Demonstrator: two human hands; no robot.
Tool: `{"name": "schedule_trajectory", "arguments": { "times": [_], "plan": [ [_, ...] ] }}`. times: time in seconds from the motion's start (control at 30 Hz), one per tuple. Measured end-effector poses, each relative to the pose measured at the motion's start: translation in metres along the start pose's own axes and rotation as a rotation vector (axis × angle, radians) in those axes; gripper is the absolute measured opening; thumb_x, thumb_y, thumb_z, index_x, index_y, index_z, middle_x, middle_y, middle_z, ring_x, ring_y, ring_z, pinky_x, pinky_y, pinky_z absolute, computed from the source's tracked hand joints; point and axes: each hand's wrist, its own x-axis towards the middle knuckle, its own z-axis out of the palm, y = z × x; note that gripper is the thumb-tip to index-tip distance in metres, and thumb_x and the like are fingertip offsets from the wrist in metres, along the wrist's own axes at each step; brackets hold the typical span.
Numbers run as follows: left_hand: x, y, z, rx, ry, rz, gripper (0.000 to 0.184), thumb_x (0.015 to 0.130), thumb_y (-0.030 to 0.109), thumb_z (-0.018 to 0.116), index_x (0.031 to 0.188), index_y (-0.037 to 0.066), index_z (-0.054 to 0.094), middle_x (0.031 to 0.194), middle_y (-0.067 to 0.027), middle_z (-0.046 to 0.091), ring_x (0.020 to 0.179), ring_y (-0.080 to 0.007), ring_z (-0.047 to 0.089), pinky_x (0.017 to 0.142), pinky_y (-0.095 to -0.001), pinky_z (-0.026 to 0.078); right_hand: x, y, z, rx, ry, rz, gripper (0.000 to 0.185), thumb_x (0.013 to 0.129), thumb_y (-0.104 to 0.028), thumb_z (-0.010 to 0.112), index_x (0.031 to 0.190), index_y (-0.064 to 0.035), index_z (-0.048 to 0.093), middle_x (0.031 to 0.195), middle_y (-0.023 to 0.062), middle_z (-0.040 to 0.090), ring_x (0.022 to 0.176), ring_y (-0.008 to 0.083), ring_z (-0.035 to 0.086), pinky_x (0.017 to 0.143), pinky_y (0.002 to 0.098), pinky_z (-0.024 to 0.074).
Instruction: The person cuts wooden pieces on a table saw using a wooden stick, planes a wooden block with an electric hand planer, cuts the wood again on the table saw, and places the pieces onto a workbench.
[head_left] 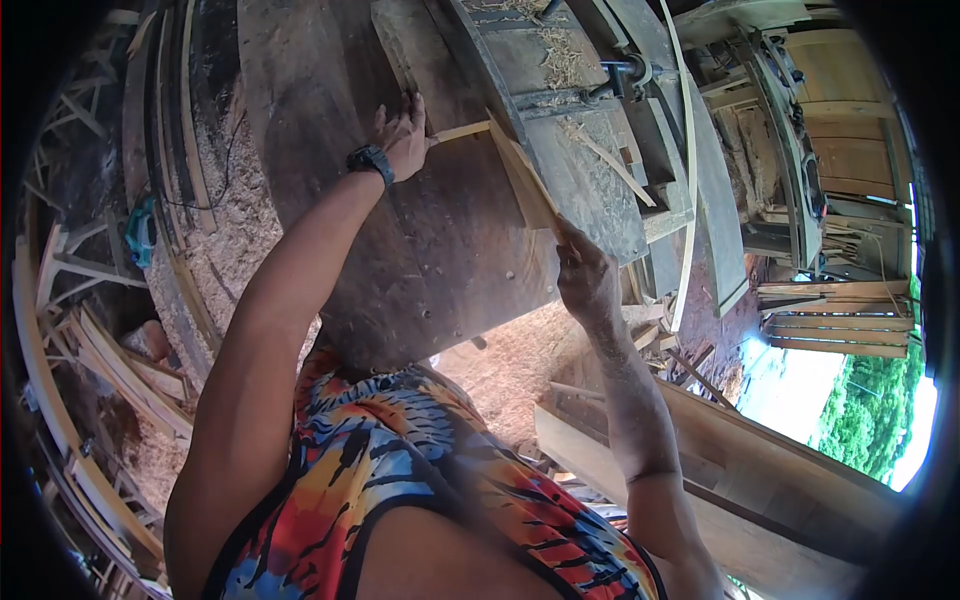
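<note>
My left hand (402, 138), with a dark watch (372, 163) on its wrist, lies on the dark worktable (420, 270). Its fingers stretch forward and apart, and the thumb side touches the near end of a short light wooden strip (462, 132). The strip's other end meets a narrow wooden board (524, 180), which stands on edge along a long dark straight fence (490, 75). My right hand (585, 268) is closed around the near end of this board, at the table's right side. Its fingertips are partly hidden.
Past the fence, wood shavings (565, 60) and offcuts lie on another surface, near a metal clamp (625, 72). A long pale strip (690, 200) runs beyond it. Sawdust (235, 250) covers the floor at left. Large planks (740, 470) lie at lower right.
</note>
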Motion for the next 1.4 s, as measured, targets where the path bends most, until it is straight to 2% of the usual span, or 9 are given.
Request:
{"name": "schedule_trajectory", "arguments": {
  "times": [0.1,0.17,0.27,0.37,0.6,1.1,1.2,1.23,1.4],
  "plan": [
    [0.006,-0.008,0.012,0.010,0.114,0.016,0.081,0.098,0.036,0.052,0.153,-0.008,0.011,0.145,-0.0297,0.043,0.131,-0.0379,0.047,0.115,-0.0542,0.025,0.008,0.002,0.002,0.005,-0.007,-0.002,0.038,0.093,-0.004,0.058,0.131,-0.0112,0.061,0.110,0.0195,0.070,0.099,0.0329,0.071,0.079,0.0358,0.0563],
    [0.009,-0.011,0.010,0.015,0.091,0.020,0.081,0.098,0.037,0.052,0.153,-0.007,0.011,0.145,-0.0298,0.043,0.131,-0.0379,0.047,0.115,-0.0541,0.025,0.012,0.003,0.005,0.004,0.019,-0.041,0.037,0.094,-0.005,0.058,0.130,-0.0109,0.062,0.111,0.0191,0.070,0.101,0.0326,0.070,0.080,0.0363,0.0567],
    [0.014,-0.014,0.005,0.014,0.050,0.018,0.082,0.098,0.038,0.052,0.152,-0.008,0.010,0.147,-0.0303,0.040,0.132,-0.0382,0.046,0.115,-0.0541,0.025,0.017,0.001,0.009,-0.018,0.096,-0.103,0.044,0.088,-0.001,0.061,0.129,-0.0164,0.063,0.089,0.0204,0.071,0.079,0.0330,0.073,0.065,0.0397,0.0546],
    [0.016,-0.021,0.012,-0.024,0.127,0.035,0.081,0.098,0.037,0.052,0.153,-0.005,0.010,0.149,-0.0314,0.036,0.135,-0.0394,0.043,0.115,-0.0545,0.024,0.023,0.003,0.011,-0.007,0.097,-0.124,0.043,0.088,-0.002,0.061,0.129,-0.0162,0.064,0.089,0.0213,0.070,0.079,0.0334,0.072,0.066,0.0406,0.0548],
    [0.031,-0.037,0.021,-0.128,0.256,0.074,0.077,0.099,0.036,0.051,0.156,0.005,0.011,0.149,-0.0344,0.033,0.138,-0.0434,0.038,0.115,-0.0554,0.026,0.042,-0.012,0.012,0.024,0.085,-0.102,0.040,0.090,-0.003,0.059,0.128,-0.0127,0.064,0.093,0.0232,0.070,0.085,0.0356,0.072,0.071,0.0410,0.0559],
    [0.070,-0.073,-0.002,-0.089,0.188,0.031,0.074,0.099,0.036,0.051,0.155,0.002,0.017,0.152,-0.0317,0.032,0.137,-0.0420,0.040,0.117,-0.0546,0.022,0.128,-0.059,0.006,-0.050,0.022,-0.052,0.037,0.089,-0.006,0.060,0.126,-0.0109,0.065,0.102,0.0228,0.069,0.093,0.0363,0.070,0.078,0.0430,0.0551],
    [0.084,-0.093,-0.007,-0.070,0.208,0.022,0.072,0.099,0.035,0.050,0.155,0.005,0.018,0.153,-0.0304,0.031,0.136,-0.0412,0.041,0.117,-0.0542,0.022,0.172,-0.073,0.006,-0.090,0.007,-0.127,0.036,0.090,-0.008,0.059,0.125,-0.0106,0.065,0.103,0.0225,0.069,0.096,0.0363,0.069,0.080,0.0428,0.0545],
    [0.088,-0.101,-0.013,-0.079,0.189,0.011,0.067,0.099,0.031,0.051,0.156,0.014,0.021,0.153,-0.0297,0.031,0.136,-0.0405,0.042,0.117,-0.0540,0.023,0.188,-0.086,0.005,-0.126,-0.002,-0.126,0.035,0.090,-0.009,0.059,0.125,-0.0104,0.066,0.104,0.0222,0.069,0.096,0.0361,0.069,0.081,0.0429,0.0543],
    [0.120,-0.177,-0.033,-0.044,0.194,0.020,0.068,0.093,0.011,0.049,0.155,0.027,0.027,0.155,-0.0246,0.031,0.136,-0.0403,0.042,0.116,-0.0525,0.027,0.302,-0.129,0.016,-0.239,-0.083,-0.184,0.032,0.091,-0.018,0.061,0.122,-0.0161,0.069,0.107,0.0168,0.071,0.093,0.0315,0.070,0.082,0.0419,0.0548]
  ]
}}
